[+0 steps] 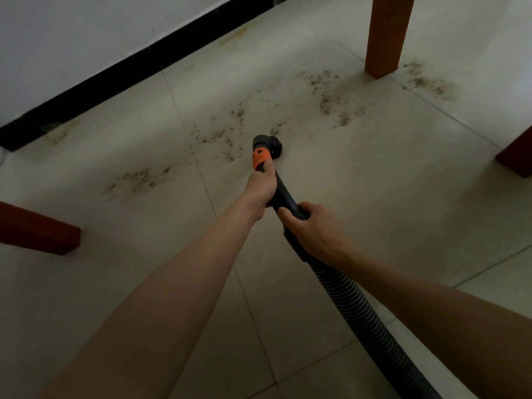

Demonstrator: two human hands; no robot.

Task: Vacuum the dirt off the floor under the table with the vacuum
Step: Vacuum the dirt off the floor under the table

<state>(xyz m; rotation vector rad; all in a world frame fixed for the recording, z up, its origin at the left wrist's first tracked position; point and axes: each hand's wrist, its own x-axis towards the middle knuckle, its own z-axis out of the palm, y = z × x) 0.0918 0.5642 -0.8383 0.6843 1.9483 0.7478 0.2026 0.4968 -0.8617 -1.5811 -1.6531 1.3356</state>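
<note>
Two bare hands are gripping the vacuum's black wand (283, 194): the left hand (260, 187) is wrapping it just behind the orange collar (260, 159), and the right hand (312, 228) is closing its grip where the ribbed hose (357, 309) begins. Its round nozzle (266, 144) is resting on the tiled floor (374, 174), touching the near edge of the scattered dirt (227, 133). More dirt is lying near a wooden desk leg (385, 36).
</note>
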